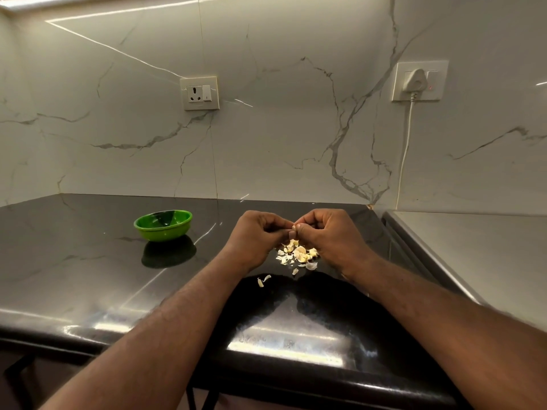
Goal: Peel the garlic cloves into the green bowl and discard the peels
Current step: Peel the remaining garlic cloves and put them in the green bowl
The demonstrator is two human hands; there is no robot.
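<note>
We pinch 1 garlic clove (294,227) between our left hand (260,232) and right hand (327,230), above the peels (299,253). It seems light, firm and slippery, so grip its ends. The green bowl (163,225) sits to the left.

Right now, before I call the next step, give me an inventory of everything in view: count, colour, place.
green bowl: one, green, on the counter, left of the hands.
garlic clove: one, pale, pinched between both hands' fingertips.
garlic pile: one heap of peels and pieces, cream and white, on the counter below the hands.
stray peels: two or three, whitish, nearer the person than the pile.
counter: one, glossy black.
empty socket: one, white, mid-wall.
plugged socket: one, white, wall at right; white cable hangs down.
marble wall: white, grey-veined, behind the counter.
left hand: one, pinch grip on the clove.
right hand: one, same grip.
</note>
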